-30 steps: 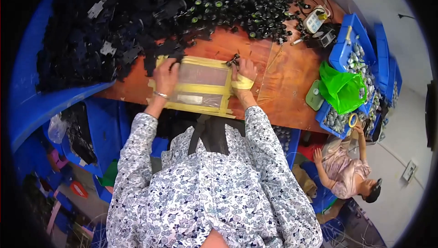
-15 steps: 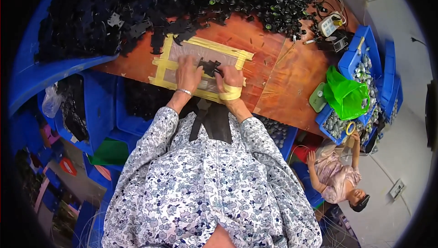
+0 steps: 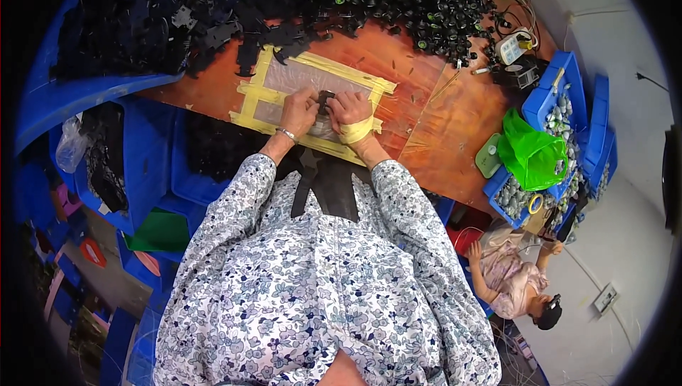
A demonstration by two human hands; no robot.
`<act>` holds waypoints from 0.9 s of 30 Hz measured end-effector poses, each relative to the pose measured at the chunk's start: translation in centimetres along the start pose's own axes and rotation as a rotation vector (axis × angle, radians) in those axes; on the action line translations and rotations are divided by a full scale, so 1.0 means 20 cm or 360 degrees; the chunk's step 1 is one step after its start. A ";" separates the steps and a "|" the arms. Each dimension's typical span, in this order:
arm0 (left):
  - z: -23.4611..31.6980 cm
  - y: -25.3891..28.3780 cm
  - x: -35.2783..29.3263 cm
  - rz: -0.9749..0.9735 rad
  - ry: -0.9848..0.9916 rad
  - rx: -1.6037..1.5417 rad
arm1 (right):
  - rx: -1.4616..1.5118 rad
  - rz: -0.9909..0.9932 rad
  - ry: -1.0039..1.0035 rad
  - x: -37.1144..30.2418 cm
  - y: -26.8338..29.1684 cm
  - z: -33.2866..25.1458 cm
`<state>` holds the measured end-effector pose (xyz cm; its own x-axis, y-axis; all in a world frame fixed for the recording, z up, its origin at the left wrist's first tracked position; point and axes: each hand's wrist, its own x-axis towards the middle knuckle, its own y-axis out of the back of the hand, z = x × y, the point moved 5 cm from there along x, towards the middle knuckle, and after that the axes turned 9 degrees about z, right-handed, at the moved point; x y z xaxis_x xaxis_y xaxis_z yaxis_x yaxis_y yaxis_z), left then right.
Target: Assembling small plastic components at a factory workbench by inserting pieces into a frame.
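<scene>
A small black part (image 3: 325,102) is held between two hands, over a clear sheet (image 3: 312,73) near the front edge of the bench (image 3: 455,123). It cannot be told if the sheet is touched by the part. The part is pinched by the bent fingers and thumb of the left hand (image 3: 301,113). Its other side is gripped by the right hand (image 3: 350,110), with the fingers curled in. Most of the part is hidden by the hands. A band (image 3: 287,134) is worn on the left wrist, and yellow wrap (image 3: 356,130) is wound near the right wrist. The sheet is stuck down with yellow tape (image 3: 260,66) along its sides and across its middle.

The back left corner of the bench is covered by a big heap of flat black pieces (image 3: 156,30). Next to it, along the back, small round black pieces (image 3: 412,2) are piled, some marked with green. A white power strip (image 3: 513,48) is set near the back right corner. By the right edge, a bright green bag (image 3: 529,151) is laid on blue bins (image 3: 550,105) filled with small grey things (image 3: 565,112).
</scene>
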<state>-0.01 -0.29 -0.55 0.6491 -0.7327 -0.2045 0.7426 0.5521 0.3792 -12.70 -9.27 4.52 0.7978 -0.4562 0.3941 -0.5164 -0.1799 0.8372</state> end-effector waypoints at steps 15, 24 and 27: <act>-0.33 -0.02 -0.01 -0.0335 0.0370 -0.0229 | -0.0480 0.0601 -0.0776 0.17 -0.26 0.08; -0.18 -0.03 0.05 -0.0474 0.0422 -0.0441 | -0.0552 0.0496 -0.0788 0.23 -0.21 0.09; -0.05 0.02 -0.01 -0.0429 0.0299 -0.0273 | -0.0275 0.0100 -0.1019 0.24 -0.29 0.09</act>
<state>0.32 0.45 -1.18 0.4333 -0.7839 -0.4447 0.8977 0.4193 0.1356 -6.47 -11.98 0.77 0.3978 -0.8985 0.1856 -0.4559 -0.0181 0.8899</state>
